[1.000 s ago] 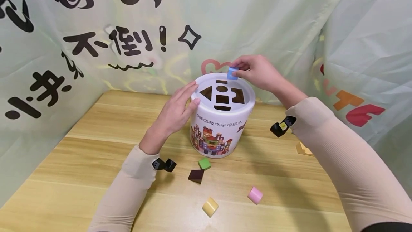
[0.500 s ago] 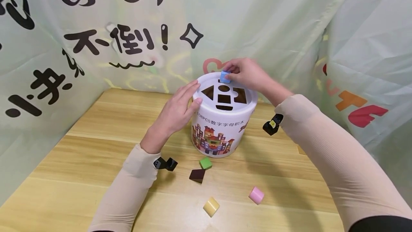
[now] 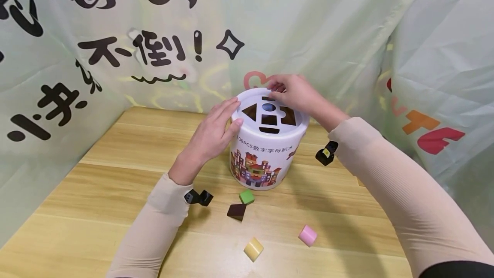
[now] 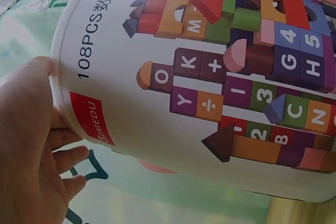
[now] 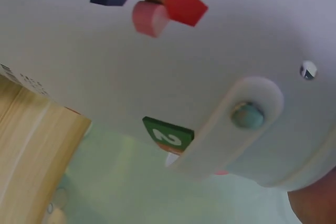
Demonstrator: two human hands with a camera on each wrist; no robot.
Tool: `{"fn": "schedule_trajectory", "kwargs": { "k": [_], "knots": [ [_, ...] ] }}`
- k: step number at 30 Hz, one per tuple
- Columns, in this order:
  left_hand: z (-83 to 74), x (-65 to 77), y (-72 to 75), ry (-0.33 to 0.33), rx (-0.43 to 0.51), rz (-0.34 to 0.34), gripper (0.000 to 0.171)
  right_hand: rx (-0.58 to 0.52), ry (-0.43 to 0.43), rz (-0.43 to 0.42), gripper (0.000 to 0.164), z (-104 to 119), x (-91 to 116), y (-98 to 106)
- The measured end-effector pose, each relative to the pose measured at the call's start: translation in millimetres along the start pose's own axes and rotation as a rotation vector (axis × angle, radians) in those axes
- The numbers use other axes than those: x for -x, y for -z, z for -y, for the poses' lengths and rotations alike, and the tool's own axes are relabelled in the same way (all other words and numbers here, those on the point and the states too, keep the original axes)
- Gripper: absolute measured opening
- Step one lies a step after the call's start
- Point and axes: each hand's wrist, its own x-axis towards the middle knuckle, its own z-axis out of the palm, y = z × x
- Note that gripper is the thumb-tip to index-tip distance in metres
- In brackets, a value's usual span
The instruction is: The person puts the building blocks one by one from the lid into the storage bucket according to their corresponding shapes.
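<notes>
A white block bucket with printed toy blocks stands upright on the table, its lid cut with shaped holes. My left hand rests against the bucket's left rim, fingers extended; the left wrist view shows the same hand touching the rim. Over the lid's far slot, my right hand has loosely bent fingers, and no block shows between them. Something blue appears through the round hole, inside the bucket. The right wrist view shows mostly the bucket's side and a handle end.
On the wooden table before the bucket lie a green block, a dark brown block, a yellow block and a pink cylinder. A printed cloth hangs behind the table.
My right hand moved left with the blue block to the far slot. The block has left its fingers, and blue now shows through the round hole. My left hand stayed on the rim.
</notes>
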Motion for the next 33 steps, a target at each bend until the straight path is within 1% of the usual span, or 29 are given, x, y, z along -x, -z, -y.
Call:
{"fn": "schedule_trajectory", "kwargs": {
  "k": [5, 14, 21, 28, 33],
  "knots": [
    [-1.0, -0.4, -0.5, -0.004, -0.012, 0.000, 0.072, -0.011, 0.008, -0.013, 0.021, -2.1, 7.5, 3.4],
    [-2.0, -0.2, 0.7, -0.012, -0.013, -0.020, 0.074, -0.068, 0.020, -0.046, 0.021, -7.5, 25.5, 10.1],
    [-1.7, -0.1, 0.5, -0.019, -0.021, -0.024, 0.075, -0.133, 0.020, -0.069, 0.020, -8.5, 49.7, 13.4],
    [-0.8, 0.0, -1.4, -0.027, -0.013, -0.029, 0.065, -0.200, 0.002, -0.072, 0.024, -10.9, 76.7, 14.5],
    [-0.6, -0.5, -1.9, -0.024, -0.019, -0.029, 0.071, -0.229, 0.025, -0.091, 0.023, -11.4, 94.2, 16.3]
  ]
}}
